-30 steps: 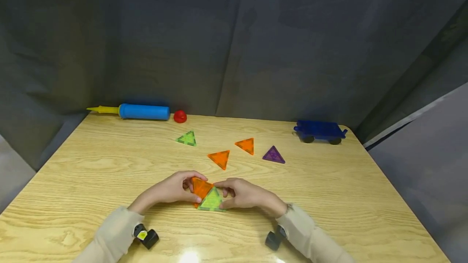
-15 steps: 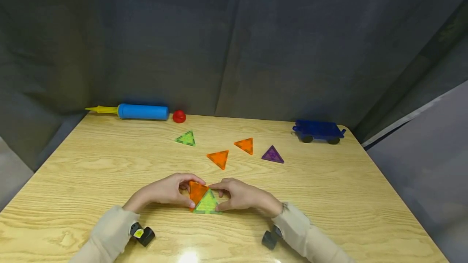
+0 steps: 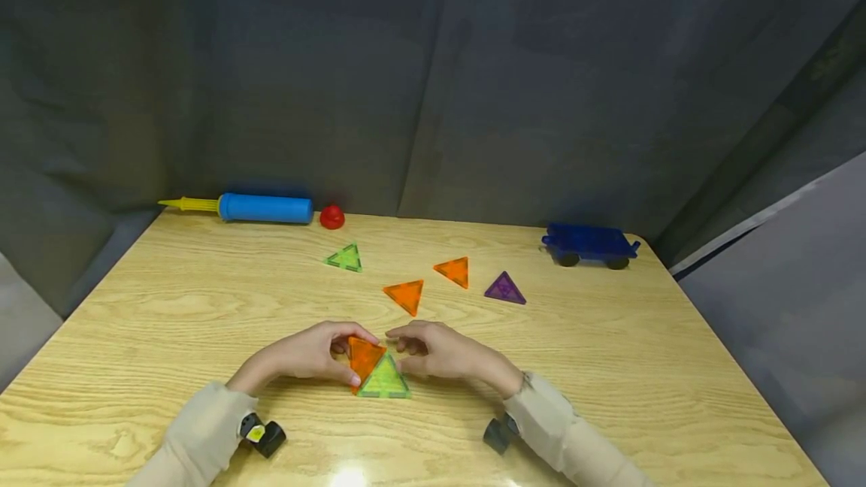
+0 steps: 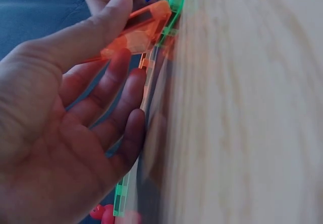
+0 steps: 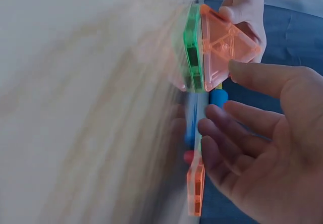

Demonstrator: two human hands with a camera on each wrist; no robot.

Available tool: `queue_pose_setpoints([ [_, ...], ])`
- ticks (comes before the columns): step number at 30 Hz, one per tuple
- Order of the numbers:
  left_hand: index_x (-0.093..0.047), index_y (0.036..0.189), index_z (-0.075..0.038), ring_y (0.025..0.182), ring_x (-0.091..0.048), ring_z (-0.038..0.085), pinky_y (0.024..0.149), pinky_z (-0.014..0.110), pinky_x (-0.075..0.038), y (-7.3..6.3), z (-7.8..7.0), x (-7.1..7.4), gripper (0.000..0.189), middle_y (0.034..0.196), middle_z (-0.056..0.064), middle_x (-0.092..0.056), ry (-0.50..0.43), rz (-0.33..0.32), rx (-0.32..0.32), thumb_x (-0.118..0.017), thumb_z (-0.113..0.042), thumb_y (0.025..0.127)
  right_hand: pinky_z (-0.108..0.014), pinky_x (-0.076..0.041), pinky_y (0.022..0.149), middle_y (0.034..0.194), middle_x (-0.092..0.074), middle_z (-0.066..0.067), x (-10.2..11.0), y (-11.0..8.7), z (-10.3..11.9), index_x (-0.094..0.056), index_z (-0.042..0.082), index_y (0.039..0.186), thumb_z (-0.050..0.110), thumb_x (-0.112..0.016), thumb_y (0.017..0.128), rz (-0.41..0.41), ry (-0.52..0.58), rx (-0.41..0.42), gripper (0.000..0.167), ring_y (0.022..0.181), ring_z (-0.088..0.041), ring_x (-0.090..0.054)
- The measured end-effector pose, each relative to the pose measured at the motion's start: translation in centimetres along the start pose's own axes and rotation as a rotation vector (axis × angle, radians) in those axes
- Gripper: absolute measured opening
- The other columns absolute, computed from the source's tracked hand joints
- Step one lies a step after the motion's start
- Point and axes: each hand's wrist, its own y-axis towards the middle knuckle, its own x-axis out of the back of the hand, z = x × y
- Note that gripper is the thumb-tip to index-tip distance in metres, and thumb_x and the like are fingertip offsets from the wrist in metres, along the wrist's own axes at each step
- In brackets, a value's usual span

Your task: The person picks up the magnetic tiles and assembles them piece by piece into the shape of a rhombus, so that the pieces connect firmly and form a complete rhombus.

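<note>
Three orange triangles (image 3: 365, 356), two green triangles (image 3: 386, 381), one purple triangle (image 3: 504, 289) | left hand (image 3: 314, 352) pinches one orange, lower centre, tilted up from a green's edge; loose four mid-frame | right hand (image 3: 441, 352) just beside, digits apart, contact unclear | upper left: one blue pump (image 3: 267, 208), one red knob (image 3: 332, 217); upper right: one blue wagon (image 3: 590, 242) | left hand partly covers the held orange

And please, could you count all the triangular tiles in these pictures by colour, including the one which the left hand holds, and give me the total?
Orange tiles: 3
Green tiles: 2
Purple tile: 1
Total: 6
</note>
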Motion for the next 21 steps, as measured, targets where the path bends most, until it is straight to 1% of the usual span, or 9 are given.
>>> queue_pose_setpoints([
  [2, -0.059, 0.125, -0.015, 0.086, -0.049, 0.019, 0.076, 0.03, -0.043, 0.0, -0.1, 0.0, 0.05, 0.116, 0.001, -0.058, 0.004, -0.001, -0.002, -0.078, -0.025, 0.079, -0.03, -0.047, 0.092, 0.122, -0.06, -0.008, 0.1, 0.3, 0.1, -0.051, 0.005, 0.136, 0.022, -0.061, 0.094, -0.042, -0.012, 0.017, 0.046, 0.109, -0.018, -0.057],
  [3, -0.059, 0.125, -0.014, 0.087, -0.049, 0.019, 0.077, 0.031, -0.043, 0.0, -0.1, 0.0, 0.05, 0.116, 0.001, -0.059, 0.003, -0.002, 0.0, -0.078, -0.025, 0.079, -0.033, -0.047, 0.093, 0.124, -0.06, -0.009, 0.2, 0.5, 0.1, -0.051, 0.006, 0.136, 0.022, -0.061, 0.094, -0.064, -0.023, 0.028, 0.046, 0.111, -0.02, -0.056],
  [6, -0.059, 0.125, -0.014, 0.089, -0.05, 0.019, 0.081, 0.034, -0.043, -0.1, -0.1, 0.0, 0.05, 0.116, 0.002, -0.059, 0.01, -0.003, 0.005, -0.078, -0.025, 0.079, -0.039, -0.046, 0.095, 0.128, -0.057, -0.01, 0.5, 1.2, 0.2, -0.052, 0.006, 0.135, 0.021, -0.06, 0.095, -0.131, -0.057, 0.056, 0.043, 0.116, -0.023, -0.054],
  [9, -0.059, 0.126, -0.013, 0.095, -0.053, 0.019, 0.087, 0.039, -0.043, -0.1, -0.1, 0.0, 0.051, 0.119, 0.003, -0.058, 0.008, -0.002, 0.008, -0.078, -0.024, 0.08, -0.041, -0.045, 0.097, 0.133, -0.054, -0.012, 0.8, 2.1, 0.1, -0.052, 0.007, 0.135, 0.021, -0.059, 0.095, -0.18, -0.102, 0.076, 0.042, 0.12, -0.026, -0.052],
  [14, -0.059, 0.127, -0.012, 0.107, -0.055, 0.021, 0.094, 0.045, -0.043, -0.1, 0.0, 0.0, 0.052, 0.125, 0.006, -0.057, -0.014, -0.001, 0.001, -0.078, -0.023, 0.08, -0.042, -0.04, 0.103, 0.134, -0.053, -0.012, 1.5, 3.9, -0.2, -0.053, 0.006, 0.134, 0.02, -0.06, 0.094, -0.214, -0.178, 0.092, 0.043, 0.124, -0.027, -0.049],
  [17, -0.059, 0.127, -0.012, 0.106, -0.055, 0.022, 0.094, 0.045, -0.043, -0.1, 0.0, 0.0, 0.051, 0.123, 0.005, -0.058, -0.024, 0.003, -0.002, -0.078, -0.023, 0.08, -0.042, -0.037, 0.105, 0.134, -0.054, -0.012, 1.8, 4.8, -0.3, -0.053, 0.005, 0.134, 0.02, -0.06, 0.094, -0.222, -0.221, 0.084, 0.042, 0.126, -0.026, -0.047],
  [21, -0.059, 0.126, -0.012, 0.101, -0.057, 0.02, 0.091, 0.041, -0.044, -0.1, 0.0, 0.0, 0.051, 0.119, 0.003, -0.059, -0.019, 0.009, -0.005, -0.077, -0.023, 0.08, -0.04, -0.036, 0.106, 0.135, -0.053, -0.011, 2.0, 6.0, -0.5, -0.052, 0.006, 0.135, 0.021, -0.06, 0.094, -0.217, -0.253, 0.058, 0.044, 0.127, -0.026, -0.046],
])
